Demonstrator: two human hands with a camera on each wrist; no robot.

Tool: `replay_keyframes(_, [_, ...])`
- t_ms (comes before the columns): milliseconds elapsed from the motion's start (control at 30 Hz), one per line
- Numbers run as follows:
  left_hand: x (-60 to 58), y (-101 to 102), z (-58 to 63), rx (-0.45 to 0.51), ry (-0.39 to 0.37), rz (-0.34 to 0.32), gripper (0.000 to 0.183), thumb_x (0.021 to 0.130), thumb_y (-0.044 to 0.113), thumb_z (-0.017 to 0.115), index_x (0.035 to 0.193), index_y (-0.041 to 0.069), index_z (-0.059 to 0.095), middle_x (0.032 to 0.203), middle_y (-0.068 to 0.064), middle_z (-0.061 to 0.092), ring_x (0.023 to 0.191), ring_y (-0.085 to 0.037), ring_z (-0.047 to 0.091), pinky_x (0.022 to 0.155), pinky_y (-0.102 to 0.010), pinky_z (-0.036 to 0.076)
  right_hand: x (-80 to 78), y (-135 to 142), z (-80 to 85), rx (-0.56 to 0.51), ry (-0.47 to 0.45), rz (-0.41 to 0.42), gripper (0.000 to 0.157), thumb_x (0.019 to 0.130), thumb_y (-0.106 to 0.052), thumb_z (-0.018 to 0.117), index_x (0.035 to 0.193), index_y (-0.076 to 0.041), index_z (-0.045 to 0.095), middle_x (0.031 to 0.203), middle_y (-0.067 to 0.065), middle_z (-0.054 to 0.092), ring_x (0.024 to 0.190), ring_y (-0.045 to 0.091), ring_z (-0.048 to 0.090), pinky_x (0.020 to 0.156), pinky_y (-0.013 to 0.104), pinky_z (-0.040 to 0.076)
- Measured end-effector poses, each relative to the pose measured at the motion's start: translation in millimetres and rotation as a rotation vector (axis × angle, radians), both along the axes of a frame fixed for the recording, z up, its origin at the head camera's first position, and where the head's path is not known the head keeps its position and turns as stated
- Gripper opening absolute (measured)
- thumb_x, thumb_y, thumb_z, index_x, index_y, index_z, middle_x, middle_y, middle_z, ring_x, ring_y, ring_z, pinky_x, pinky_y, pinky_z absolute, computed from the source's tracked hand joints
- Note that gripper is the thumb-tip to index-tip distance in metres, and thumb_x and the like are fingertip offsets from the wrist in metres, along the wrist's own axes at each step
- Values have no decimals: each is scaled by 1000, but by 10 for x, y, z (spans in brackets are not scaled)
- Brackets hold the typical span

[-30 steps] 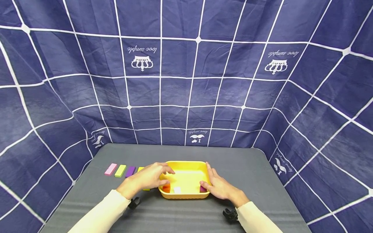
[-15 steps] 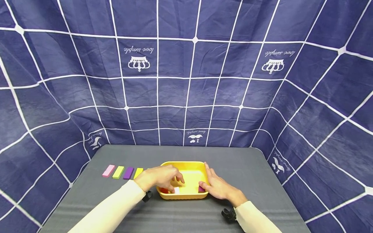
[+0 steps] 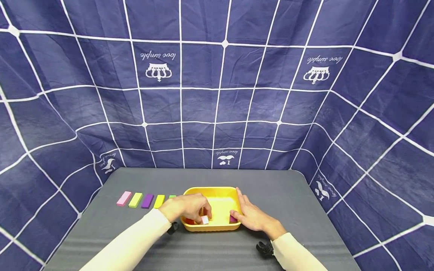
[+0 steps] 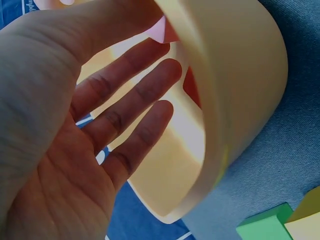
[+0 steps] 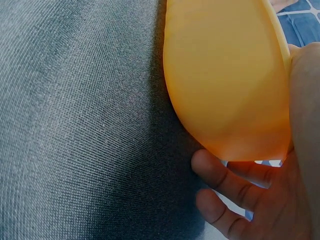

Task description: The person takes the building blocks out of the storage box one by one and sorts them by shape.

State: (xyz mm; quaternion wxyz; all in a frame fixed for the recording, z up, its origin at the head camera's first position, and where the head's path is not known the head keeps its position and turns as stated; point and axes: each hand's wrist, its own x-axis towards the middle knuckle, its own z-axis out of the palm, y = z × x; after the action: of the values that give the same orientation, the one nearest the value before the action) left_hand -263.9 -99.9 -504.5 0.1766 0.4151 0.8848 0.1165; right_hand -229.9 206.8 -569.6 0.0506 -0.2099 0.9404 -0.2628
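Observation:
A yellow plastic tub [image 3: 217, 228] stands on the grey table. My left hand [image 3: 190, 206] reaches down into its left part, thumb and fingertip pinching a small pale pink-white block [image 3: 205, 220]. In the left wrist view a corner of that pale block [image 4: 159, 32] shows by the thumb, and the other fingers extend into the tub. A red-orange block [image 3: 190, 221] lies beside it, partly hidden by the hand. My right hand [image 3: 254, 217] grips the tub's right side, thumb over the rim near a purple block [image 3: 233, 219], fingers [image 5: 227, 182] along the outside wall.
Left of the tub lies a row of blocks: pink [image 3: 124, 198], lime [image 3: 135, 200], purple [image 3: 147, 201], yellow [image 3: 159, 201] and green [image 3: 172, 196], the last partly behind the left hand. A blue curtain [image 3: 200, 105] with white lines encloses the table [image 3: 271, 184].
My left hand has moved right and down into the tub, and now pinches the pale block, which has tilted. My right hand keeps its grip on the tub's side.

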Motion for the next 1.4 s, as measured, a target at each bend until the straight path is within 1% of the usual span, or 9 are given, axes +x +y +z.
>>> replay_keyframes(133, [4, -20, 13, 34, -20, -8, 23, 93, 7, 98, 109, 21, 91, 89, 10, 82, 78, 4, 62, 73, -16, 55, -13, -8, -2, 6, 7, -5, 103, 115, -48, 68, 184, 2, 12, 157, 25, 58, 121, 30, 73, 121, 61, 58])
replay_keyframes(367, [8, -40, -7, 51, -6, -2, 25, 93, 7, 96, 114, 20, 90, 90, 9, 81, 78, 3, 63, 74, -17, 56, 14, -38, 20, 14, 3, -26, 101, 115, -47, 68, 184, 2, 13, 158, 25, 59, 120, 30, 74, 121, 60, 59])
replay_keyframes(567, [27, -92, -44, 82, 74, -32, 21, 94, 6, 92, 111, 18, 88, 92, 7, 79, 79, 3, 60, 75, -17, 54, 27, -76, 26, 23, 4, -37, 101, 114, -48, 69, 184, 2, 15, 159, 25, 59, 120, 32, 75, 119, 60, 59])
replay_keyframes(733, [27, -148, -63, 122, 148, -35, 24, 94, 6, 88, 116, 15, 87, 97, 5, 75, 85, 0, 57, 79, -18, 53, 21, -58, 6, -17, 21, -13, 101, 116, -53, 64, 184, 3, 13, 158, 28, 58, 122, 39, 74, 118, 65, 58])
replay_keyframes(867, [25, -197, -71, 183, 184, -38, 22, 98, 11, 85, 120, 13, 85, 104, 4, 77, 92, -7, 65, 86, -20, 57, 17, -39, -13, -17, 65, 6, 100, 117, -54, 61, 183, 4, 12, 152, 29, 59, 115, 39, 75, 112, 66, 61])
replay_keyframes(967, [20, -229, -80, 251, 211, -48, 21, 101, 12, 85, 122, 10, 85, 109, 0, 80, 96, -12, 72, 89, -21, 61, 10, -41, -18, -4, 54, -14, 101, 116, -53, 63, 184, 2, 12, 155, 27, 59, 116, 36, 75, 114, 64, 61])
replay_keyframes(1000, [19, -240, -83, 273, 214, -47, 22, 101, 12, 85, 122, 8, 85, 110, -1, 81, 97, -14, 73, 89, -22, 62, 9, -46, -13, -15, 31, -27, 101, 115, -51, 65, 185, 1, 13, 157, 27, 58, 119, 36, 74, 118, 64, 59])
replay_keyframes(1167, [24, -286, -96, 343, 225, -24, 25, 100, 9, 84, 125, 6, 84, 113, -4, 80, 99, -15, 73, 91, -24, 65, 13, -58, -3, 20, 14, -49, 102, 113, -47, 69, 185, 0, 14, 160, 24, 58, 119, 33, 75, 120, 61, 59])
replay_keyframes(1400, [71, -365, -110, 373, 226, 9, 23, 103, 11, 82, 126, 9, 86, 117, -2, 79, 104, -14, 72, 94, -29, 68, 28, -65, -2, 27, 37, -40, 99, 113, -40, 70, 184, 3, 16, 158, 26, 59, 118, 35, 75, 115, 62, 61])
